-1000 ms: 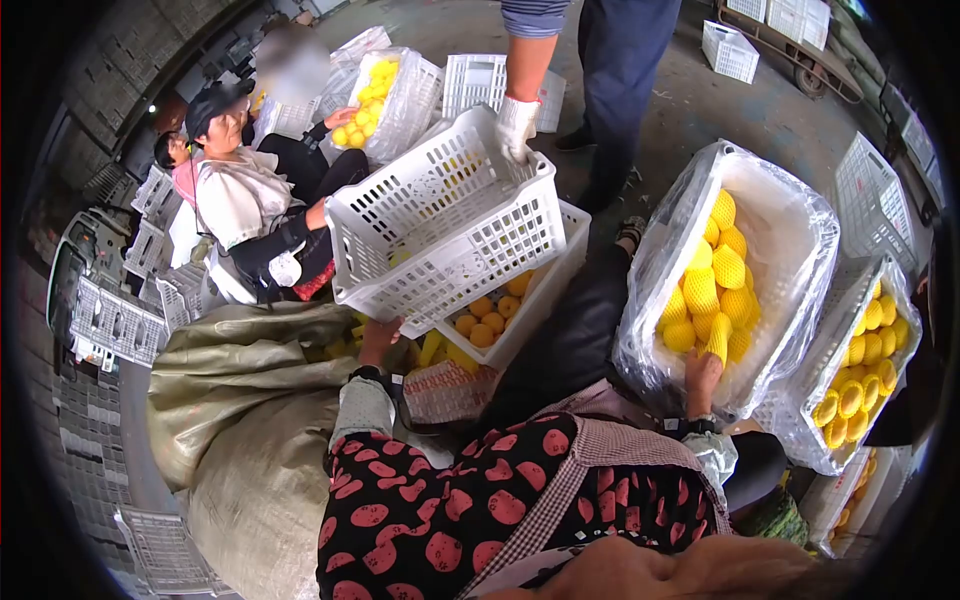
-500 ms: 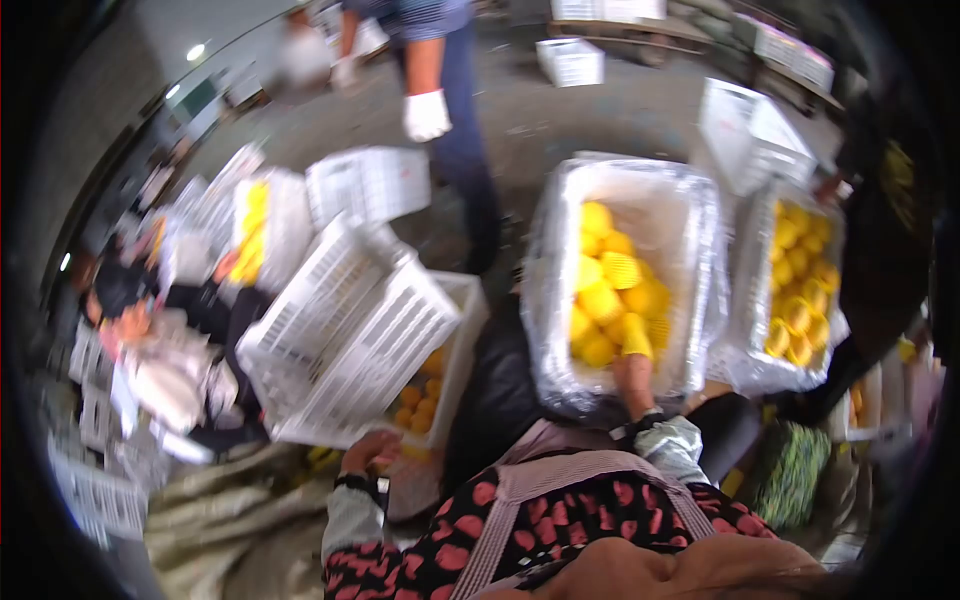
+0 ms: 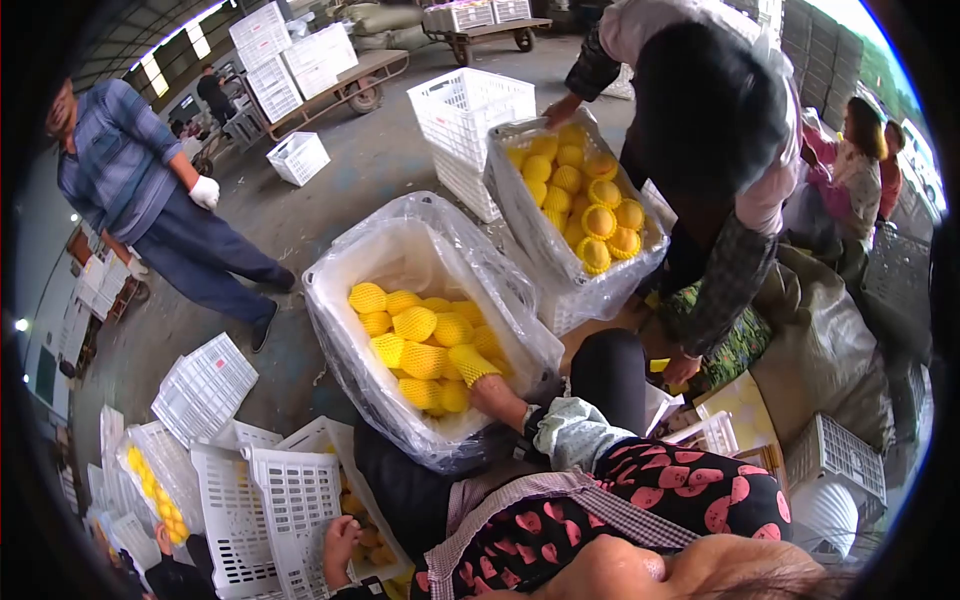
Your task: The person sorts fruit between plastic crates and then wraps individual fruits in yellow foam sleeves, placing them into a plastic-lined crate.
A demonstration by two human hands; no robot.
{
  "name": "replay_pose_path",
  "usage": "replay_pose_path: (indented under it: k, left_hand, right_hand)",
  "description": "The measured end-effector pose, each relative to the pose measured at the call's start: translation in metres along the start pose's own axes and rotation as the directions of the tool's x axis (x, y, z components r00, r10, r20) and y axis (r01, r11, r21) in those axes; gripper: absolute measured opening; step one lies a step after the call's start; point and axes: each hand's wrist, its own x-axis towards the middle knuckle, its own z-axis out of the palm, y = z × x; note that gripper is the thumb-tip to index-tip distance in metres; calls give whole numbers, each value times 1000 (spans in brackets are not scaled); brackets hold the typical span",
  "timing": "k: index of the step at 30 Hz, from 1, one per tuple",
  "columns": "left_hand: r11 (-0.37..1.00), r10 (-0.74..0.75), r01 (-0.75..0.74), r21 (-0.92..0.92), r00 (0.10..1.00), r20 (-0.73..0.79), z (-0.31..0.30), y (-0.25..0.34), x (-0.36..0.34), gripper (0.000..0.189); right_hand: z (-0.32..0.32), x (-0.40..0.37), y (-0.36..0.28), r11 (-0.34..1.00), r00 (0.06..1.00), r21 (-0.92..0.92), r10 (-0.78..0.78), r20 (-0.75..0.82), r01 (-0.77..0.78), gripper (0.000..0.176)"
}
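My right hand (image 3: 496, 398) reaches into a white crate lined with clear plastic (image 3: 335, 300). It is shut on a fruit in yellow foam netting (image 3: 468, 362) and sets it against several other netted fruits (image 3: 415, 340) lying in the crate. My left hand (image 3: 340, 540) is low at the bottom left, with its fingers curled at the edge of a crate of bare orange fruit (image 3: 365, 538). An empty white crate (image 3: 295, 495) stands tilted beside it. Whether the left hand holds anything is not clear.
A co-worker in a dark apron (image 3: 710, 130) bends over a second lined crate of netted fruit (image 3: 585, 205). A person in a blue shirt and white gloves (image 3: 150, 190) stands at the left. Empty crates (image 3: 465, 115) (image 3: 205, 385) and a sack (image 3: 830, 350) ring me.
The view has swung right. The lifted white crate came down by my left hand and the standing person stepped away. My right hand stays in the lined crate with a netted fruit.
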Motion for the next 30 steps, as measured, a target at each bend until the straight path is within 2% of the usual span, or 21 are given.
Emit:
replay_pose_path:
  k: [2,3,4,5,6,7,8,9,10,11,12,13,14,16,17,19,22,26,29,30]
  left_hand:
    - [996,46,-40,79,996,-77,3,-5,3,26]
    - [996,51,-44,77,995,-81,2,-15,7,26]
    - [914,104,-88,396,994,-18,1,-27,12,28]
    - [738,124,-118,664,992,38,0,-43,13,31]
    - [727,121,-153,669,988,94,3,-60,17,32]
    - [721,115,-171,672,985,128,7,-78,16,34]
    - [695,139,-161,700,986,89,15,-82,8,46]
    - [729,224,-178,661,975,15,24,-93,3,48]
    - [809,-48,52,585,999,-22,25,-114,8,55]
    - [810,-13,62,583,996,-88,36,-95,-9,60]
    - [798,14,46,601,995,-94,40,-97,-16,66]
    - [765,-18,109,635,989,-148,41,-127,-6,70]
    - [809,34,66,585,987,-159,43,-145,-3,73]
    - [818,-54,107,565,993,-109,44,-153,-4,72]
    - [819,-47,105,564,992,-116,42,-154,-4,72]
    - [778,-47,81,623,996,-72,42,-151,-2,66]
    - [814,-83,82,575,996,-24,42,-145,-5,59]
    - [834,-75,84,545,996,-38,42,-152,0,54]
    - [783,-118,115,612,992,-36,46,-145,2,52]
    - [720,-63,57,692,998,-17,45,-143,2,51]
  right_hand:
    - [21,1,4,994,996,110,-9,-86,19,19]
    - [22,1,5,994,996,109,-12,-92,22,19]
    - [7,2,6,997,992,66,-44,118,36,20]
    - [-1,5,4,996,942,33,-84,324,78,24]
    - [46,8,10,989,957,138,11,290,-53,29]
    - [25,6,8,864,975,489,197,-103,-123,25]
    - [37,-1,20,851,987,524,116,-112,-41,25]
    - [58,-7,34,897,993,431,118,-27,-95,19]
    - [74,7,23,937,991,323,123,49,-133,20]
    - [-19,12,-5,686,971,708,238,-1,-167,41]
    - [24,12,12,906,979,421,49,-198,40,47]
    - [12,12,5,902,973,430,124,-195,-29,40]
    - [-4,8,1,894,960,434,210,-186,-112,35]
    - [-1,5,4,904,967,345,248,54,-251,27]
    - [3,4,3,905,969,348,244,45,-244,27]
    - [7,3,6,980,989,136,136,58,-143,35]
    - [12,4,6,987,993,136,97,-60,-88,38]
    - [17,4,8,967,990,231,124,-70,-105,38]
    - [15,3,11,969,993,217,122,3,-120,36]
    - [12,1,11,975,996,206,86,-31,-77,32]
